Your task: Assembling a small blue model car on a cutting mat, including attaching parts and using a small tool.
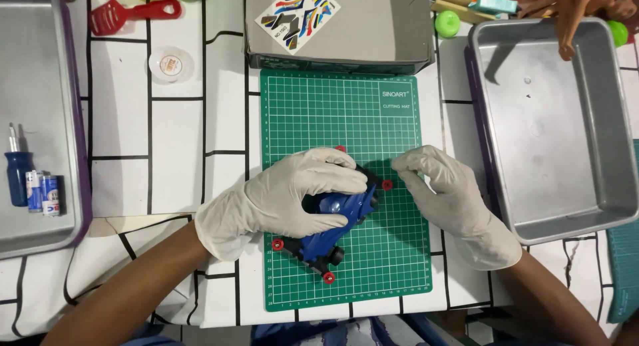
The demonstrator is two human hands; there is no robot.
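Right tray (602,206): a big bare-metal pan beside the mat, well clear of my fingers.
Left tray (40,236): it holds a blue-handled screwdriver (17,176) and two batteries (44,193).
Box (373,26): grey, above the mat, with a colourful sticker sheet (298,14) lying on it.
Cutting mat (346,120): green and gridded, under both my hands.
Left hand (283,199): gloved, my fingers wrapped over the top of the toy car, clamped on it.
Right hand (449,196): gloved, my fingertips drawn together at the car's front red roller; whether they pinch it I cannot tell.
Toy car (333,229): blue with red rollers, lying aslant on the mat's lower middle.
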